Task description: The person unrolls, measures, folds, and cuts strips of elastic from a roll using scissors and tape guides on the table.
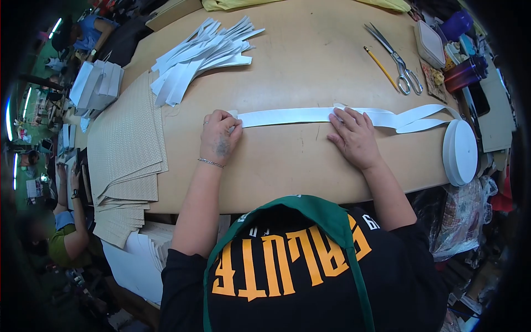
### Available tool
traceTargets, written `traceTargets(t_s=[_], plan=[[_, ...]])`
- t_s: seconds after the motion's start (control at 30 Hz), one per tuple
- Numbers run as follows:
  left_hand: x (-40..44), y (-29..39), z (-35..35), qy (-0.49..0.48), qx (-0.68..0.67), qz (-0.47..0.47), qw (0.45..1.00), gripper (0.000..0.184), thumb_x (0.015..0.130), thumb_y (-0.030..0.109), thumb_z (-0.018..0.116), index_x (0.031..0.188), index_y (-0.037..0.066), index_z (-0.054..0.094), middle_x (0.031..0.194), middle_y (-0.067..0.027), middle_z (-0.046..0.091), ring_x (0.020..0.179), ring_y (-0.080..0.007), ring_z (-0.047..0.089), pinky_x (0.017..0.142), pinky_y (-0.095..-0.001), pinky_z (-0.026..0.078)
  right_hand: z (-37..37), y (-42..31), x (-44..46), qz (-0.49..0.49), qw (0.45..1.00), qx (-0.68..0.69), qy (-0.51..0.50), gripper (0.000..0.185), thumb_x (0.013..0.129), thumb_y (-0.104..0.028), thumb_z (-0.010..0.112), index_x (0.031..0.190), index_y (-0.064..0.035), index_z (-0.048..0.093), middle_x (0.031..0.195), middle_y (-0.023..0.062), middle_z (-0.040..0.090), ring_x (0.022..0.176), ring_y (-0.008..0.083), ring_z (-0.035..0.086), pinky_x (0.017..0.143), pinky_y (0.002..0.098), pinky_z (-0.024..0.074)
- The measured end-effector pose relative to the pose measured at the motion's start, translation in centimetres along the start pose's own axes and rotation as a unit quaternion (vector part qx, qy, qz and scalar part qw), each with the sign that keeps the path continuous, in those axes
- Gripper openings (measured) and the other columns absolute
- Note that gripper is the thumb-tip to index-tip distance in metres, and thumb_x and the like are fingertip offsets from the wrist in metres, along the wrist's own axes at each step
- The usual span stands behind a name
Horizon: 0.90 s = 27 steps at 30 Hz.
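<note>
A white strip (287, 116) lies stretched across the tan table. My left hand (222, 134) pinches its left end, the fingers curled together. Further right, my right hand (354, 135) rests on the strip with its fingers spread, pressing it to the table. Beyond that hand the strip loops toward a white roll (460, 152) standing at the table's right edge. Scissors (395, 57) and a yellow pencil (381, 68) lie above and to the right of my right hand. A pile of cut white strips (200, 55) lies beyond my left hand.
Textured beige sheets (127, 138) are stacked along the table's left side, near white boxes (98, 86). A lidded container (431, 44) and a dark tumbler (466, 74) stand at the right edge. Other people sit at the far left.
</note>
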<state>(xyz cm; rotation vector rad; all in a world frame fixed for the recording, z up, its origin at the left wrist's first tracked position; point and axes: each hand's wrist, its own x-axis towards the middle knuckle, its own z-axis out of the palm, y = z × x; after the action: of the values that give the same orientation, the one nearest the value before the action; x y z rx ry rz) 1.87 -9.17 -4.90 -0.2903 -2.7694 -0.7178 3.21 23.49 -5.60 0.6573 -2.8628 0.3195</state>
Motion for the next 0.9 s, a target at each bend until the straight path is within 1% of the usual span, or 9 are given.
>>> traceTargets(t_s=[0.23,0.33,0.53,0.63,0.73,0.8,0.83,0.9], plan=[[-0.2,0.1,0.1,0.018,-0.012,-0.019,1.0,0.007,0.07,0.009,0.069,0.076,0.006,0.067,0.085,-0.0068,0.059,0.085,-0.027,0.053,0.077,-0.0351,0.044,-0.4,-0.4,0.4,0.015,0.999,-0.012,-0.04,0.043,0.082,-0.037,0.059,0.119,-0.0141,0.055,0.129,0.0038,0.048,0.123,0.0248,0.039,0.103,0.0514,0.0271],[-0.4,-0.3,0.6,0.033,-0.011,-0.037,0.999,0.005,0.07,0.013,0.068,0.073,0.01,0.066,0.087,-0.0035,0.058,0.088,-0.0262,0.053,0.075,-0.0375,0.047,-1.0,-0.8,0.6,0.021,0.998,-0.018,-0.063,0.041,0.082,-0.037,0.059,0.118,-0.0169,0.055,0.129,0.0046,0.047,0.124,0.0259,0.038,0.103,0.0508,0.0269],[-0.4,0.2,0.5,0.018,-0.023,-0.09,0.996,0.006,0.07,0.013,0.066,0.075,0.012,0.066,0.09,-0.0029,0.057,0.092,-0.0263,0.052,0.075,-0.0384,0.047,-1.3,-1.0,0.8,0.013,0.997,-0.021,-0.069,0.038,0.082,-0.035,0.06,0.117,-0.02,0.055,0.129,0.0054,0.046,0.125,0.0269,0.038,0.103,0.0507,0.0271],[-0.1,0.5,0.3,0.006,-0.005,-0.089,0.996,0.007,0.071,0.014,0.065,0.078,0.013,0.066,0.09,-0.0037,0.057,0.093,-0.0271,0.052,0.076,-0.0398,0.047,-1.0,-0.8,0.6,0.002,0.999,-0.009,-0.048,0.038,0.082,-0.035,0.06,0.116,-0.0189,0.056,0.13,0.0053,0.045,0.125,0.0275,0.036,0.103,0.0509,0.027],[0.1,-0.1,0.5,-0.011,0.028,-0.048,0.998,0.01,0.071,0.013,0.063,0.081,0.012,0.065,0.09,-0.0051,0.056,0.094,-0.0281,0.052,0.077,-0.0405,0.047,-0.4,-0.5,0.2,-0.011,1.0,-0.003,-0.01,0.039,0.081,-0.035,0.06,0.116,-0.0178,0.057,0.13,0.0047,0.043,0.126,0.028,0.033,0.104,0.0512,0.0257],[0.3,0.7,0.3,-0.027,0.058,-0.067,0.996,0.013,0.071,0.013,0.063,0.083,0.012,0.065,0.09,-0.0054,0.056,0.094,-0.028,0.052,0.076,-0.0398,0.048,0.0,-0.5,-0.1,-0.016,1.0,-0.012,0.004,0.04,0.081,-0.035,0.06,0.116,-0.0167,0.057,0.13,0.0043,0.042,0.127,0.0282,0.031,0.104,0.0512,0.0242],[0.4,1.4,0.0,-0.036,0.076,-0.076,0.994,0.014,0.071,0.012,0.063,0.084,0.012,0.065,0.09,-0.0056,0.056,0.094,-0.028,0.052,0.075,-0.0394,0.048,-0.1,-0.5,0.0,-0.015,1.0,-0.009,-0.013,0.041,0.082,-0.035,0.059,0.118,-0.0154,0.055,0.129,0.0037,0.043,0.128,0.0274,0.031,0.106,0.0513,0.0213],[0.9,2.6,-0.4,-0.062,0.14,-0.073,0.986,0.016,0.071,0.012,0.064,0.086,0.011,0.065,0.092,-0.0058,0.056,0.094,-0.0276,0.052,0.074,-0.0393,0.049,-0.1,-0.5,0.0,-0.014,0.999,-0.007,-0.029,0.042,0.083,-0.035,0.057,0.119,-0.0146,0.054,0.128,0.0031,0.044,0.127,0.027,0.031,0.106,0.0512,0.0204]])
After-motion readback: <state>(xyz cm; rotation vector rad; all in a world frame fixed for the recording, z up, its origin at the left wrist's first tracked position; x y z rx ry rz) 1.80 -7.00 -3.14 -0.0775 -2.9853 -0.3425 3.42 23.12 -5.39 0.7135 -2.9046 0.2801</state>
